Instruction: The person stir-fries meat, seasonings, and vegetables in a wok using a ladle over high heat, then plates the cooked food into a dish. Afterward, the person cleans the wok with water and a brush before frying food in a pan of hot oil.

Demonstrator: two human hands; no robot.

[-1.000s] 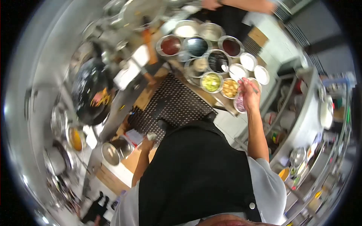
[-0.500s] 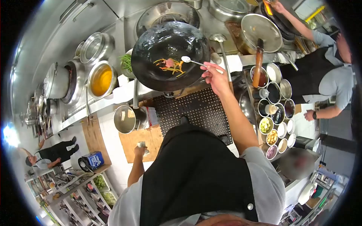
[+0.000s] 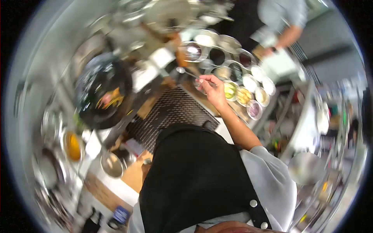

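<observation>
Closed around the handle of a small spoon (image 3: pixel 188 73) with the right grip (image 3: pixel 211 91), thumb and fingers pinched at its near end. Held with the bowl pointing away, forward and left of the right grip, apart from the wok (image 3: pixel 101 92). Too blurred to tell any contents in the bowl of the spoon.

Can see little of the left grip (image 3: pixel 146 169), low and left of the right grip, partly behind the black apron (image 3: pixel 198 174). Cannot tell whether open or closed. Note a small pale object (image 3: pixel 147 161) right at it.

Can make out, well left of the right grip, the black wok, with a pink piece (image 3: pixel 105 99) and orange-yellow strips (image 3: pixel 115 98) inside. Just right of the right grip, can pick out green pieces (image 3: pixel 229 91), yellow pieces (image 3: pixel 244 96) and purplish pieces (image 3: pixel 254 110) in separate round containers. Forward of it, see more round containers, with white contents (image 3: pixel 206 39), dark liquid (image 3: pixel 217 56) and dark red contents (image 3: pixel 245 59).

Near the spoon, just forward, note a wooden handle (image 3: pixel 180 50), blurred. Below and left of the right grip, see a perforated dark mat (image 3: pixel 167 116). Farther left, find a metal bowl of orange contents (image 3: pixel 72 146). Far forward and right, glimpse another person's forearm (image 3: pixel 288 37), with a dark wristband (image 3: pixel 274 49).
</observation>
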